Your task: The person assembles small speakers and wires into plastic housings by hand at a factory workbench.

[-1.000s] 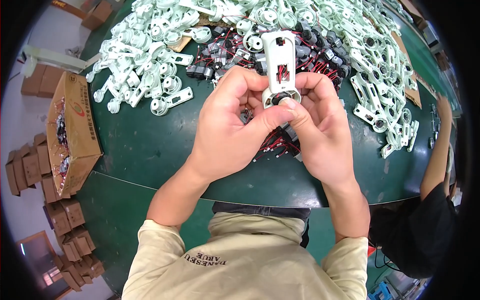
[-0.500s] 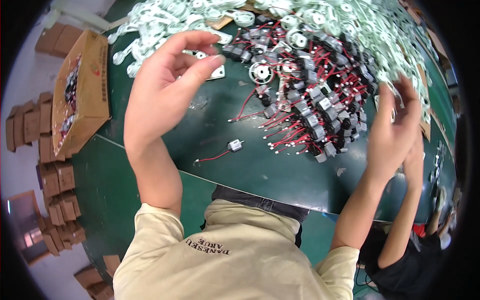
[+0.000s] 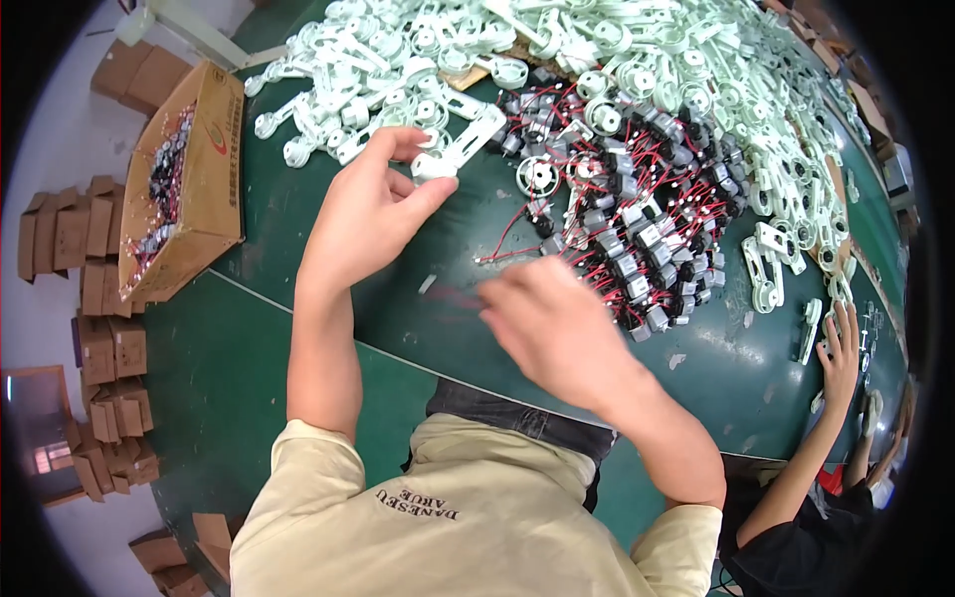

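My left hand point(image 3: 383, 199) pinches a pale green plastic housing point(image 3: 431, 165) between thumb and fingers, over the left part of the table. The housing has a round end, and its flat arm reaches toward the far right. Blurred by motion, my right hand point(image 3: 542, 318) is closed low over the table, right of my left hand. A faint reddish streak, like the wires of a small motor, trails left of its fingertips; the motor body is hidden in the fingers. Just beyond lies a heap of small grey motors point(image 3: 629, 261) with red wires.
Pale green housings point(image 3: 398, 60) are piled along the far side and down the right. A cardboard box point(image 3: 214, 164) of motors stands at the left. At the right, a co-worker's hand point(image 3: 842, 350) rests near loose housings. Brown cartons point(image 3: 109, 348) are stacked beyond the left edge.
My right hand has swung from the far right to the near middle, where a single motor lay. That motor no longer shows on the table. My left hand has come slightly nearer.
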{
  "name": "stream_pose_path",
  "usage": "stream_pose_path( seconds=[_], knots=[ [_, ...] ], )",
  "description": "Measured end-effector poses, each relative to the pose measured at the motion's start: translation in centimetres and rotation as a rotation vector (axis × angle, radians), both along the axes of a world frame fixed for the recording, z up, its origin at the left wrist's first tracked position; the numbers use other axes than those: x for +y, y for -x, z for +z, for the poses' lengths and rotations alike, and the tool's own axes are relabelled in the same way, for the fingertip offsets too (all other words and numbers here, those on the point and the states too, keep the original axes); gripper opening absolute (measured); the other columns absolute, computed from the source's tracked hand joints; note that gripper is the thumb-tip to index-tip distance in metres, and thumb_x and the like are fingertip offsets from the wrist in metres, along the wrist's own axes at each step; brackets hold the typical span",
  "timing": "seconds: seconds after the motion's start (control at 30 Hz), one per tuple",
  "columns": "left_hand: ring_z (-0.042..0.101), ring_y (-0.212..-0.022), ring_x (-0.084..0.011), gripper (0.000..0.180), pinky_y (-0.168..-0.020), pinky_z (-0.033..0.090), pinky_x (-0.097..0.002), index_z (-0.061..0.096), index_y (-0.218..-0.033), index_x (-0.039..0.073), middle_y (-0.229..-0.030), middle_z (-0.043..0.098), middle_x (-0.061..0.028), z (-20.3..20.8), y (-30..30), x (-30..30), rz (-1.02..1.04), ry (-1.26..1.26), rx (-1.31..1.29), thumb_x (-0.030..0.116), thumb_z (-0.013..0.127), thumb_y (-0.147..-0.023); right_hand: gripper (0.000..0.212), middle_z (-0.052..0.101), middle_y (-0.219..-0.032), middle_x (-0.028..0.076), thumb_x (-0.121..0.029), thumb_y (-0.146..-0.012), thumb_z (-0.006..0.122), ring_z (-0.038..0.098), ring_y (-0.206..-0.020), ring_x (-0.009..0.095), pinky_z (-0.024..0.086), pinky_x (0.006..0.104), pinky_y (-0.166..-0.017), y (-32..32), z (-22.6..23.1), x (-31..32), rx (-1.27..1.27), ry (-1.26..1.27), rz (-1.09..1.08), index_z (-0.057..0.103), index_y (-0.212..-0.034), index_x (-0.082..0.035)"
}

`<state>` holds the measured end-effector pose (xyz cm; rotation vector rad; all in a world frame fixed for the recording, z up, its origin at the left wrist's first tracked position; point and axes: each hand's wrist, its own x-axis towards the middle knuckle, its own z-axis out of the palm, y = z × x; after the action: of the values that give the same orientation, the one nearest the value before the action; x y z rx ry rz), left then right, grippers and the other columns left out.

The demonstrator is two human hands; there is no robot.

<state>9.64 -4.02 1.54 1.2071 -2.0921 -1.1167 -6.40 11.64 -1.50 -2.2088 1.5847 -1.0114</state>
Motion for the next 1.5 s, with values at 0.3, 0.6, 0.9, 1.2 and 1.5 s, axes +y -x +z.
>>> stream_pose_path(
  seconds=[0.3,0.6,0.9,1.2,1.5],
  knots=[
    [0.067,-0.092,-0.0252,0.048,-0.082,0.057,-0.0376,0.037,-0.139,-0.002,-0.115,0.061,-0.0172,1.9,8.5,0.8,-0.614,-0.788,0.744,0.017,0.049,-0.097,0.017,0.061,-0.08,0.001,-0.008,-0.099,0.049,0.049,-0.064,0.003,0.039,0.0172,-0.057,6.9,3.3,0.9,-0.99,0.019,-0.487,0.057,-0.11,0.0],
    [0.058,-0.114,-0.0242,0.041,-0.096,0.05,-0.0414,0.043,-0.132,-0.003,-0.126,0.056,-0.0151,-1.8,9.8,3.7,-0.541,-0.852,0.856,0.019,0.051,-0.098,0.011,0.065,-0.08,0.01,0.0,-0.082,0.068,0.061,-0.068,0.02,0.049,0.0291,-0.061,6.6,2.9,0.6,-0.477,0.274,-0.636,0.068,-0.093,-0.002],
    [0.058,-0.115,-0.0258,0.042,-0.095,0.052,-0.0398,0.038,-0.135,0.0,-0.13,0.053,-0.0193,-2.3,9.8,4.5,-0.481,-0.738,0.863,0.017,0.051,-0.098,0.01,0.058,-0.077,0.006,0.0,-0.078,0.071,0.057,-0.06,0.016,0.045,0.0282,-0.053,6.0,2.1,0.4,-0.361,0.304,-0.617,0.066,-0.086,-0.004],
    [0.053,-0.121,-0.0333,0.041,-0.097,0.05,-0.0437,0.034,-0.135,0.003,-0.135,0.047,-0.0236,-2.5,10.0,4.7,-0.535,-0.611,0.894,0.012,0.05,-0.098,0.008,0.053,-0.073,0.005,0.0,-0.077,0.07,0.051,-0.057,0.012,0.041,0.0254,-0.051,5.8,2.0,0.4,-0.492,0.256,-0.579,0.065,-0.081,-0.003],
    [0.052,-0.121,-0.0354,0.038,-0.096,0.05,-0.0454,0.035,-0.134,0.005,-0.137,0.043,-0.0251,-2.6,10.0,4.7,-0.557,-0.6,0.914,0.011,0.048,-0.098,0.007,0.054,-0.076,0.004,0.0,-0.078,0.07,0.049,-0.061,0.009,0.039,0.0239,-0.052,6.1,2.4,0.6,-0.575,0.189,-0.521,0.068,-0.085,-0.002]
  ],
)
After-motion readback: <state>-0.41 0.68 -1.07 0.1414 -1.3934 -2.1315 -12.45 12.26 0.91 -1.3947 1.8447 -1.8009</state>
